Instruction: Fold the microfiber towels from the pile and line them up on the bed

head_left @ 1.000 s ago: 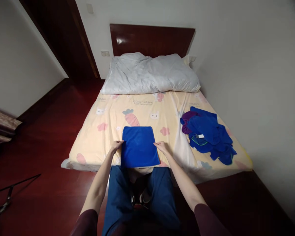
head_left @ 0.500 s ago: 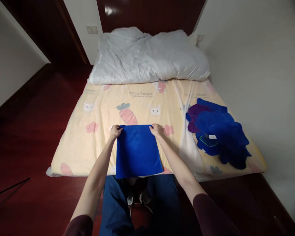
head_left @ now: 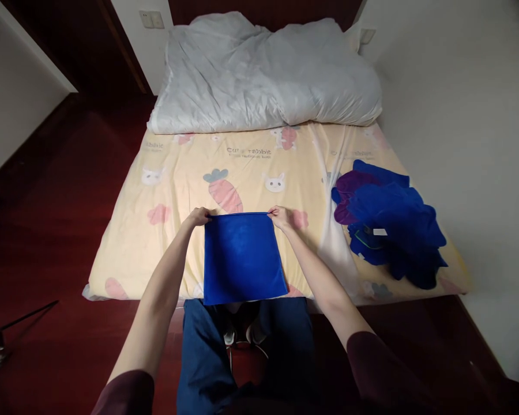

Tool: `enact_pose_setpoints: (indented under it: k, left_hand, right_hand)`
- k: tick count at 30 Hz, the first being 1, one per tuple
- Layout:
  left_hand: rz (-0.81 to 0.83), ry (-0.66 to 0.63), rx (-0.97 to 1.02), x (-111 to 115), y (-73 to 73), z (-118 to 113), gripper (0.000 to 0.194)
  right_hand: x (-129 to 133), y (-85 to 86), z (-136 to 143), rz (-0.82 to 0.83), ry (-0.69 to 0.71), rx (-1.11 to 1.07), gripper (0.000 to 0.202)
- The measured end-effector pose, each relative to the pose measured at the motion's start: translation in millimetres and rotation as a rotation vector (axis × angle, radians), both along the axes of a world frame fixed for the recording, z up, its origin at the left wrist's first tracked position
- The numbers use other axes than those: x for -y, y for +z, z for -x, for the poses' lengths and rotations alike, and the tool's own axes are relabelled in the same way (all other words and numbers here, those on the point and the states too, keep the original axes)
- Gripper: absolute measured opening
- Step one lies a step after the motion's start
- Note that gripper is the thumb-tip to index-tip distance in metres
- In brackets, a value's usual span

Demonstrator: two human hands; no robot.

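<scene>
A blue cloth (head_left: 244,259), roughly square and spread smooth, lies at the front edge of the bed. Its far left corner is pinched by my left hand (head_left: 199,217). At the far right corner, the fingertips of my right hand (head_left: 279,217) grip the cloth in the same way. The far edge looks straight and taut between the two hands. The near edge reaches the mattress rim, just above my knees.
On the right of the bed (head_left: 173,248) lies a loose heap of blue cloths (head_left: 398,230), with a purple cloth (head_left: 352,193) at its left side. A crumpled grey-white quilt (head_left: 263,75) covers the head end. A wall (head_left: 458,115) closes off the right.
The view has tilted slightly downward. Both hands keep hold of the far corners; the fingers now pinch from the outer sides, and the far edge looks slightly raised.
</scene>
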State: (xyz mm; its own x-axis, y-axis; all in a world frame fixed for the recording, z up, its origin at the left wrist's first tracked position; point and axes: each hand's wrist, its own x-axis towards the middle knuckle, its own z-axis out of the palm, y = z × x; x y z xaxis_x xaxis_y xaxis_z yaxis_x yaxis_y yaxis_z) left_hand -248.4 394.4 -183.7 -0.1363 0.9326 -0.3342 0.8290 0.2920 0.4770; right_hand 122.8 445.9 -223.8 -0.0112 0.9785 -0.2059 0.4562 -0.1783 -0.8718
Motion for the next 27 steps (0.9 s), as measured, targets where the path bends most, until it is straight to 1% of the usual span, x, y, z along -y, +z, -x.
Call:
enact_pose_setpoints:
  k: [2,5,7,9,11,12,13,15,16,17,19,20,21,22,23,25,27]
  left_hand:
    - [-0.055,0.045,-0.018,1.6,3.7,-2.1,0.008]
    - [-0.148,0.129,-0.044,-1.9,10.6,-11.6,0.022]
    - [-0.216,0.195,-0.039,-6.0,16.3,-21.9,0.030]
    - [-0.294,0.262,-0.011,-4.9,21.5,-33.1,0.039]
    - [-0.382,0.309,0.019,9.7,24.0,-42.2,0.050]
    - [-0.421,0.312,0.032,24.2,23.5,-45.1,0.053]
    - [-0.450,0.301,0.045,44.0,21.7,-46.8,0.054]
    - [-0.465,0.243,0.089,97.4,15.0,-46.8,0.043]
    - [-0.440,0.215,0.107,128.6,10.7,-45.6,0.036]
    - [-0.398,0.199,0.139,160.3,6.2,-44.0,0.033]
    - [-0.292,0.225,0.217,217.4,-1.8,-41.1,0.035]
    - [-0.239,0.256,0.266,239.5,-4.9,-40.4,0.035]
    - [-0.192,0.292,0.318,256.1,-7.2,-40.3,0.036]
    - [-0.156,0.329,0.370,267.0,-8.8,-40.9,0.037]
    - [-0.130,0.363,0.421,272.7,-9.5,-42.1,0.038]
    - [-0.102,0.408,0.499,272.5,-8.5,-46.1,0.043]
    - [-0.079,0.439,0.526,265.5,-5.3,-50.7,0.051]
  right_hand:
    - [-3.5,1.4,2.0,-0.033,-0.037,0.004,0.007]
    - [-15.3,10.3,10.4,-0.109,-0.118,0.050,0.007]
    - [-22.2,20.4,18.2,-0.164,-0.143,0.105,0.015]
    - [-21.4,30.5,24.5,-0.199,-0.138,0.150,0.028]
    - [-6.8,36.5,25.3,-0.217,-0.126,0.158,0.038]
    - [6.9,36.8,22.4,-0.224,-0.118,0.148,0.039]
    - [24.7,35.4,17.0,-0.227,-0.104,0.126,0.038]
    - [70.8,27.6,-1.6,-0.207,-0.056,0.064,0.029]
    - [97.0,22.3,-13.9,-0.178,-0.033,0.029,0.024]
    - [123.3,16.9,-27.3,-0.141,-0.022,0.004,0.020]
    - [170.6,8.1,-53.1,-0.064,-0.021,-0.033,0.017]
    - [189.0,5.6,-63.8,-0.032,-0.024,-0.057,0.018]
    - [203.0,4.6,-72.2,-0.006,-0.028,-0.091,0.019]
    - [212.6,5.3,-78.0,0.014,-0.036,-0.134,0.021]
    - [218.2,7.4,-81.3,0.028,-0.044,-0.180,0.024]
    - [221.1,15.0,-81.8,0.049,-0.052,-0.262,0.030]
    - [219.7,24.2,-78.2,0.080,-0.039,-0.312,0.035]
